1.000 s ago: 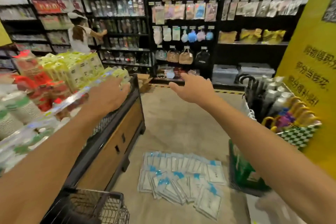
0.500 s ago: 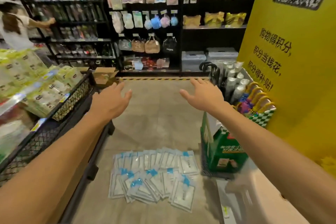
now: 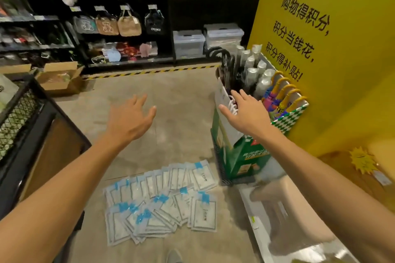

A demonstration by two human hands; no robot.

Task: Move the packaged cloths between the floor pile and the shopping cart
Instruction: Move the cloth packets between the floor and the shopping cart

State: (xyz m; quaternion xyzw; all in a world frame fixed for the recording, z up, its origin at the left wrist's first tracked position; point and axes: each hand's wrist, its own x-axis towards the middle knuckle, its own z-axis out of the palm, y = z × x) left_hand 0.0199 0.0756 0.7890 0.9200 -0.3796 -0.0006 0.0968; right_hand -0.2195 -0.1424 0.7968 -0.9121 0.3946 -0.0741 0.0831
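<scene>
Both arms reach forward from the bottom corners of the frame, over a shop aisle. The left hand [image 3: 130,119] hangs in mid-frame above the bare concrete floor [image 3: 181,96], its fingers [image 3: 140,100] straight and spread apart, holding nothing. The right hand [image 3: 245,113] is right of centre, palm down, its fingers [image 3: 242,97] also spread and empty; it appears in front of the rim of a green display box [image 3: 237,156], though whether it touches the box cannot be told.

The packaged cloths [image 3: 162,200] lie on the floor in the lower middle of the frame, a loose overlapping pile of flat clear packets with blue tabs. They sit below and between the two hands, well apart from both, and just left of the foot of the green display box. The shopping cart is not in view.

The green display box holds umbrellas [image 3: 282,92] with curved yellow handles and wrapped ones in clear sleeves. Behind it, at the right of the frame, stands a yellow sign [image 3: 331,38] with black Chinese characters. A dark mesh-sided display stand [image 3: 23,113] fills the left edge. At upper left an open cardboard box [image 3: 59,77] rests on the floor beside black shelves [image 3: 171,17] hung with bags and bath sponges. A beige stool [image 3: 284,213], blurred, stands at lower right.
</scene>
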